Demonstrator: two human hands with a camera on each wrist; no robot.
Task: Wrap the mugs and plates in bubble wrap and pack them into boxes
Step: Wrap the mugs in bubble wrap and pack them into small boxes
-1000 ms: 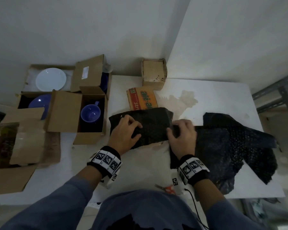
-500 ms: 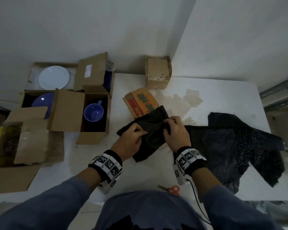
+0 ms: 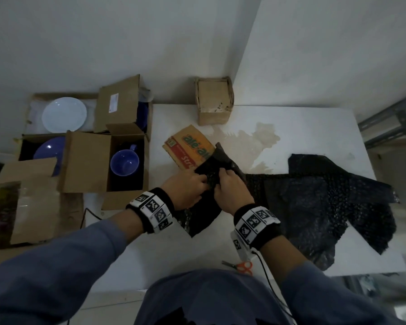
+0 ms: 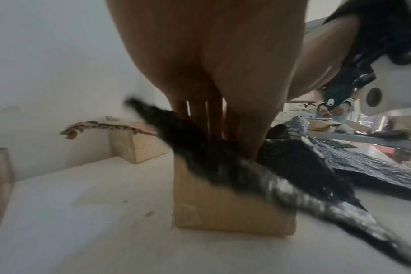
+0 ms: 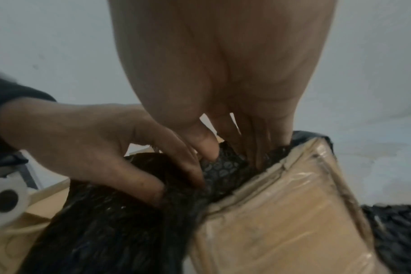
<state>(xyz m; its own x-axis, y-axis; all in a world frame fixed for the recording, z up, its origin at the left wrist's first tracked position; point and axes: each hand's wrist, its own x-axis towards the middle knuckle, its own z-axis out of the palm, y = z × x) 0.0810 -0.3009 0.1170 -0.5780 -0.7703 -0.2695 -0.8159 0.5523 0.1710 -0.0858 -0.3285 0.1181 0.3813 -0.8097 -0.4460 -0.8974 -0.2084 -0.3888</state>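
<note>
Evidently early on, the boxes (image 3: 85,160) at left hold a bare plate (image 3: 64,114) and mug (image 3: 124,162), while both hands, left (image 3: 185,190) and right (image 3: 231,191), pinch black wrap (image 3: 209,174) against an orange carton (image 3: 190,146), nothing visibly wrapped yet

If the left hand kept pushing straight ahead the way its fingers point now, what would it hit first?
The left hand already grips the black bubble wrap; just beyond its fingertips lies the printed cardboard box, probably the first thing met, though depth is unclear.

Dim, flat indoor light, soft shadows.
Wrist views are motion-blurred and noisy; the head view bends at its edges.
</note>
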